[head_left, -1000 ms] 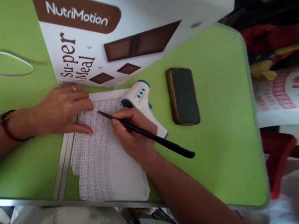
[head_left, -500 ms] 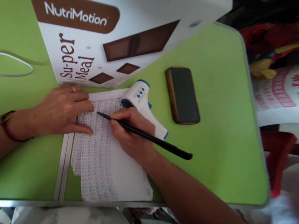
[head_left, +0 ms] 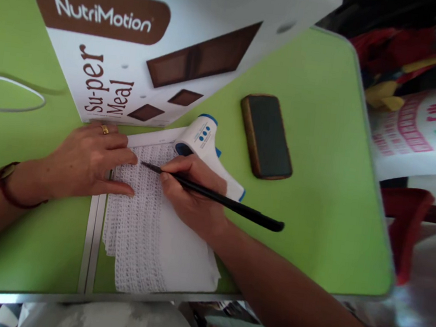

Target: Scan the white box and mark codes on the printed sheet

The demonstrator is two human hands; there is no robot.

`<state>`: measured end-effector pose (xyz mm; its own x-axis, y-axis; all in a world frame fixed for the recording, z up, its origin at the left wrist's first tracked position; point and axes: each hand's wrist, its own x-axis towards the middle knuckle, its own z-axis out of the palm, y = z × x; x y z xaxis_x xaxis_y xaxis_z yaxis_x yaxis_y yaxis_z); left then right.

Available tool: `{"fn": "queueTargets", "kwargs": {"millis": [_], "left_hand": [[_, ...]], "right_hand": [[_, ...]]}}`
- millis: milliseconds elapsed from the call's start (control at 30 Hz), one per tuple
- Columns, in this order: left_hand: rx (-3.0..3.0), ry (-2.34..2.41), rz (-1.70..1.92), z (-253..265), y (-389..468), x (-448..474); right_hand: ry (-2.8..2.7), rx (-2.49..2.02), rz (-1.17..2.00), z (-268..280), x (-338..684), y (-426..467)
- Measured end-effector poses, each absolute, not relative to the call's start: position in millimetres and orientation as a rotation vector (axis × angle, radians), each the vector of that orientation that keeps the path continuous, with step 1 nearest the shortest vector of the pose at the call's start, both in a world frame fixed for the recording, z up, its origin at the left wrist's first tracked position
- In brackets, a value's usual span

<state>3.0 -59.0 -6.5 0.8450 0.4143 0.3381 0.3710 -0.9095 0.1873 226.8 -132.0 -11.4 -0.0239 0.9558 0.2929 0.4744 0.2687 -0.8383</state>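
A stack of paper sheets (head_left: 142, 228) lies on the green table, covered in dense rows of small handwritten characters on its left part and blank on the right. My left hand (head_left: 88, 162) rests flat on its upper left edge, thumb and forefinger spread apart, holding nothing. Between the fingers of my right hand (head_left: 194, 192) is a slim black pen (head_left: 237, 206); its dark pointed tip is at the writing, just right of my left forefinger. Whether the tip touches the paper I cannot tell. A white and blue infrared thermometer (head_left: 199, 135) lies over the sheets' top edge, partly hidden behind my right hand.
A tall white NutriMotion box (head_left: 111, 67) stands behind the papers. To the right lies a phone (head_left: 268, 136) in a brown case. A white cable (head_left: 15, 109) curves at the left. A metal seam (head_left: 93, 244) crosses the green table (head_left: 326, 212). A red chair (head_left: 404, 221) stands beyond its right edge.
The view has shifted slightly, so the box sits a little further left and up. Both hands and the pen keep nearly the same place on the paper.
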Motion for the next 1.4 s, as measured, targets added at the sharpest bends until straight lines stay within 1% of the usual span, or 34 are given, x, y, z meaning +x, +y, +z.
{"fn": "queueTargets", "kwargs": {"millis": [200,400,800,1400], "left_hand": [[2.926,0.678,0.432,-4.6,-59.2,2.9],[2.939,0.631,0.509,-4.1,-59.1,2.2],[2.952,0.612,0.553,-4.7,-59.2,1.0],[2.955,0.636,0.516,-4.9,-59.2,1.4]], "right_hand": [[-1.675,-1.266,0.626,-13.5,227.5,-131.5],[-1.642,-1.292,0.621,-13.6,227.7,-131.5],[-1.639,-1.316,0.634,-12.6,227.6,-132.3],[-1.602,-1.334,0.604,-12.8,227.8,-132.3]]}}
